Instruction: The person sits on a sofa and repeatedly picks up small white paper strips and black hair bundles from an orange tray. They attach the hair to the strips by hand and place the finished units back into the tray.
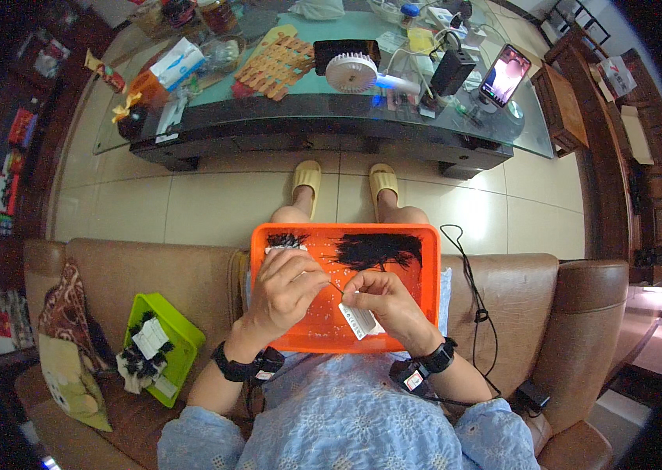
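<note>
An orange tray rests on my lap beneath both hands. My left hand pinches the end of a thin black strand over the middle of the tray. Close by on the right, my right hand is closed on a white paper tag with dark print, and the strand runs between the two hands. A large pile of thin black strands lies in the tray's far right corner. Beyond my left hand, a smaller black bunch lies at the far left, with something white partly hidden under my fingers.
To the left on the brown sofa, a green basket holds black strands and white tags. A black cable runs down on the right. Ahead stands a glass table with a small fan and a phone.
</note>
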Motion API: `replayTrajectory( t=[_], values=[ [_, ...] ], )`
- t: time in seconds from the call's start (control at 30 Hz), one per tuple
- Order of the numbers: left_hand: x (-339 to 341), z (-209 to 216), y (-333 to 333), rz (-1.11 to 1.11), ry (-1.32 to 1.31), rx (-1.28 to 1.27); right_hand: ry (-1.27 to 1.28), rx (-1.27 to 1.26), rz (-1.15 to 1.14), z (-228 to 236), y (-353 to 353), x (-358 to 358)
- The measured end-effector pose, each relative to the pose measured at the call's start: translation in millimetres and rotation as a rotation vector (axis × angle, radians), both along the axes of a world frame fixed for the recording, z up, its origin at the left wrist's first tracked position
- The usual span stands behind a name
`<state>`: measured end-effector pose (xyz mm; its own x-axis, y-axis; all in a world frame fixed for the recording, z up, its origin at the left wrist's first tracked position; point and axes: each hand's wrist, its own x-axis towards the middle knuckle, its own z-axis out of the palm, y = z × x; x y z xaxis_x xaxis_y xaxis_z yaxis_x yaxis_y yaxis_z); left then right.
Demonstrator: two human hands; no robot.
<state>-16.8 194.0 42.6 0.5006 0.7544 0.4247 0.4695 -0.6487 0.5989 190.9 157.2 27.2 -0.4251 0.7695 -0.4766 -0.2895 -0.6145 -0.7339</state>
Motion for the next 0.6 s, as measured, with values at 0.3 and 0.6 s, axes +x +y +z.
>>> replayTrajectory(
  t=[0.3, 0.6],
  values=[
    [19, -10, -13, 0.053, -0.114, -0.065, 0.278, -0.192, -0.204, -4, -5, 0],
    [18, -2, -18, 0.082, -0.252, -0.620, -0.529, 0.937, -0.062, 1, 8, 7]
  ],
)
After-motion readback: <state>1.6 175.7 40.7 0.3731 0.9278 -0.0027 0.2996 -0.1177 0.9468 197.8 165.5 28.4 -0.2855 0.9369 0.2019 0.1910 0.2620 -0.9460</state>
